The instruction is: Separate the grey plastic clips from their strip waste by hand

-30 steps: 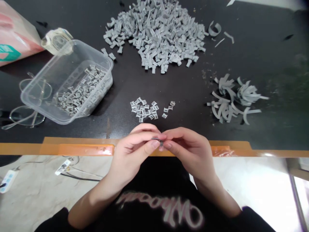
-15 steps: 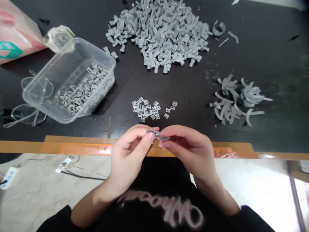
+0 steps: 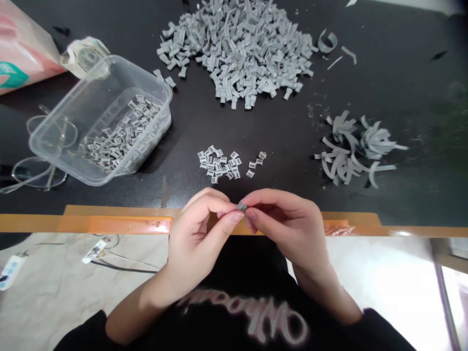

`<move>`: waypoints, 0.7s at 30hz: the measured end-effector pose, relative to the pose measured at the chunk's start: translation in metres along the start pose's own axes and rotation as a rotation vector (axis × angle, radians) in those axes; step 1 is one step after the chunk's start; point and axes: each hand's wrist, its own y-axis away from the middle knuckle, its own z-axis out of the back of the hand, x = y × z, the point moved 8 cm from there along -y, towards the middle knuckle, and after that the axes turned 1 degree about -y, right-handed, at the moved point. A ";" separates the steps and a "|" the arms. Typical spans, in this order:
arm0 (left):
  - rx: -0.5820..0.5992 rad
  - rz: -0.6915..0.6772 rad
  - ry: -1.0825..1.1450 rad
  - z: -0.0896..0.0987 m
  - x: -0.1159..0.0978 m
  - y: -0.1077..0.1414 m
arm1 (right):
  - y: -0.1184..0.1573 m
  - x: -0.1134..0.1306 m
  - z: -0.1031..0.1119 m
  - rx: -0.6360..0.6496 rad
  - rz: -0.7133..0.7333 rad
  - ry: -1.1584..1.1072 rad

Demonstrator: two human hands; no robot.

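Note:
Over the table's front edge, my left hand (image 3: 197, 239) and my right hand (image 3: 296, 224) meet fingertip to fingertip. Between them is a small grey strip (image 3: 242, 207), folded into a short piece and pinched by thumb and forefinger of both hands. Whether a buckle is on it, the fingers hide. Just beyond the hands lies a loose group of small grey buckles (image 3: 218, 165), with several more a little to its right. A bunch of loose curved grey strips (image 3: 341, 165) lies to the right. At the back spreads a large heap of folded grey pieces (image 3: 252, 58).
A clear plastic box (image 3: 46, 156) holding many small buckles stands at left, beside eyeglasses (image 3: 39, 171). Behind it are a whitish roll (image 3: 85, 54) and a pink bag (image 3: 25, 44). Brown tape (image 3: 127, 224) covers the table edge. A power strip (image 3: 12, 272) lies below.
The grey strip, stretched out between my fingertips before, is now folded small. My left fingertips have moved right, closer to my right ones.

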 end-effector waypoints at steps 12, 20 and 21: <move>-0.003 -0.109 -0.097 0.007 -0.008 0.003 | -0.004 -0.002 -0.009 0.082 0.000 -0.129; 0.004 -0.094 -0.133 0.007 -0.008 0.002 | -0.005 -0.001 -0.008 0.089 0.011 -0.031; 0.006 -0.099 -0.142 0.007 -0.008 0.002 | -0.005 0.000 -0.009 0.095 0.015 -0.045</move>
